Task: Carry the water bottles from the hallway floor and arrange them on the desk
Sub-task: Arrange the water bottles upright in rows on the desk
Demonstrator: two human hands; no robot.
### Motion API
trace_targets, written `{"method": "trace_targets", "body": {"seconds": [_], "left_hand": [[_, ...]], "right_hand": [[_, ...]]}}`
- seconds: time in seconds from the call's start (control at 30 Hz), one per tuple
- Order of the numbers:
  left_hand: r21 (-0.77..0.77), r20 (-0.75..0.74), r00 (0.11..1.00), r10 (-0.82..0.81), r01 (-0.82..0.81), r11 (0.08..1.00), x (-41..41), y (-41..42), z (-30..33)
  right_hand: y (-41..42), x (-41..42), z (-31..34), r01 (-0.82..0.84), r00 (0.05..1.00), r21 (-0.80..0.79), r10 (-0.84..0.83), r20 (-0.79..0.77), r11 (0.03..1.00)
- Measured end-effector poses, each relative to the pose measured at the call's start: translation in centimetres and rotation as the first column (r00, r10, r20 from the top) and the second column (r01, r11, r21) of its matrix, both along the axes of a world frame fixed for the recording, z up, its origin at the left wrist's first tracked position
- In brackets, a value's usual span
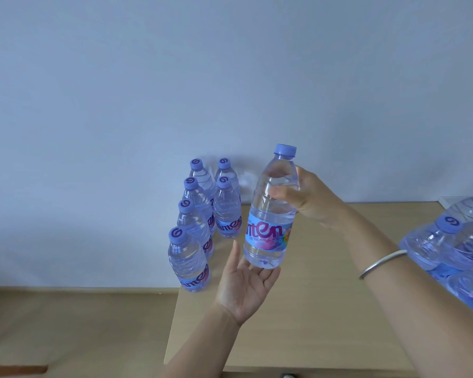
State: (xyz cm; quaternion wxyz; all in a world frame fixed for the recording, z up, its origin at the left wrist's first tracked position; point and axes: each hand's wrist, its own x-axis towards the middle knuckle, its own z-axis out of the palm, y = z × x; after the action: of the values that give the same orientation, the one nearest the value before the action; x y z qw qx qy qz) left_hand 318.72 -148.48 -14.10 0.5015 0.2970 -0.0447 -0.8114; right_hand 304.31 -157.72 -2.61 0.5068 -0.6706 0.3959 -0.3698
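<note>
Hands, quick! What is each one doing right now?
Left hand: open, palm up, fingertips under the bottle's base.
Right hand: holding the water bottle around its upper body.

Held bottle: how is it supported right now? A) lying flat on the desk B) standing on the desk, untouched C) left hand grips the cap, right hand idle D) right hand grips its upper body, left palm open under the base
D: the right hand grips the bottle near the shoulder, and the left hand lies open beneath its base, above the desk.
</note>
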Motion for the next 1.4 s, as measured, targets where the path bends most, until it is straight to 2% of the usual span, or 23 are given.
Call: {"method": "trace_targets", "body": {"seconds": [0.1, 0.27, 0.37, 0.53, 0.73, 0.87, 0.97, 1.2, 1.4], "left_hand": [[0.014, -0.048, 0.996, -0.076, 0.077, 0.997, 0.4, 0.1, -0.2], [-0.017, -0.134, 0.989, -0.057, 0.055, 0.998, 1.0, 0.3, -0.3], [-0.041, -0.181, 0.983, -0.027, 0.020, 0.999, 0.7, 0.6, -0.4], [-0.049, -0.150, 0.986, 0.067, -0.075, 0.996, 0.8, 0.8, -0.9], [-0.012, -0.120, 0.989, 0.082, -0.084, 0.996, 1.3, 0.8, -1.5], [0.068, -0.022, 0.991, 0.130, -0.128, 0.989, 2.2, 0.8, -2.0], [0.135, 0.172, 0.979, 0.108, -0.132, 0.982, 2.7, 0.3, -2.3], [0.224, 0.491, 0.870, 0.053, -0.184, 0.957, 3.6, -0.1, -3.8], [0.241, 0.576, 0.816, 0.043, -0.220, 0.945, 3.4, -1.4, -4.8]], "right_hand": [[0.0, 0.3, 0.7, -0.118, 0.991, -0.004, 0.118, 0.061, 0.993], [-0.1, 1.0, 0.9, -0.221, 0.973, 0.043, 0.218, 0.072, 0.974], [-0.4, 1.6, 1.1, -0.151, 0.989, 0.001, 0.151, -0.012, 0.989], [-0.8, 1.6, 1.4, -0.089, 0.987, 0.024, 0.091, -0.130, 0.996], [-1.2, 1.8, 0.3, -0.032, 0.994, 0.013, 0.033, -0.108, 0.999], [-1.3, 2.3, -0.9, -0.031, 0.996, 0.000, 0.031, -0.085, 1.000], [-1.4, 3.4, -1.7, -0.099, 0.976, -0.062, 0.085, -0.200, 0.993], [-2.3, 5.8, -5.0, -0.158, 0.941, -0.074, 0.127, -0.314, 0.985], [-3.3, 7.7, -7.2, -0.182, 0.933, -0.041, 0.160, -0.322, 0.982]]}}
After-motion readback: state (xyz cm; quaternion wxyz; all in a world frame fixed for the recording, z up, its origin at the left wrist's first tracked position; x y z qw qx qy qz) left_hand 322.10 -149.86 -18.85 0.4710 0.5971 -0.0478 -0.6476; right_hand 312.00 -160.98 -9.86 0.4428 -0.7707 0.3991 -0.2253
